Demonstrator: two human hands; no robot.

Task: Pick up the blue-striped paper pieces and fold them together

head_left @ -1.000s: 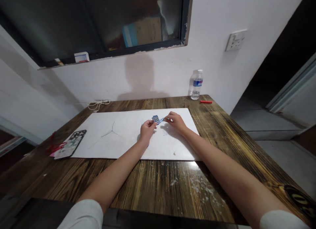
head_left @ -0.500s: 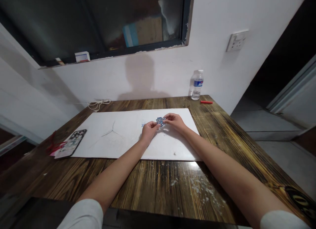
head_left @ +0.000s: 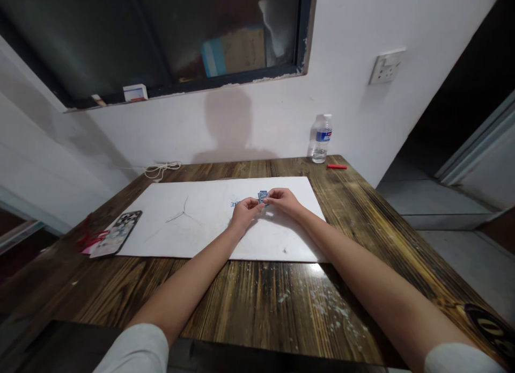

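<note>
Small blue-and-white flat pieces point(head_left: 263, 196) are held between my two hands, just above the right half of a white board point(head_left: 213, 239). My left hand point(head_left: 243, 212) pinches their left edge with thumb and fingers. On their right side, my right hand point(head_left: 284, 200) grips them with thumb and fingertips. The pieces overlap, and their exact number and shape are too small to tell. Blue print shows on the board just behind my left hand.
A patterned phone point(head_left: 116, 233) and red cord point(head_left: 89, 238) lie at the board's left end. Behind the board are a white cable point(head_left: 161, 169), a water bottle point(head_left: 322, 139) and a red stick-like object point(head_left: 337, 167) on the wooden table point(head_left: 257, 308).
The blue pieces have turned and look more upright and closer together between my fingers. My left hand has shifted slightly right, uncovering more of the blue print on the board.
</note>
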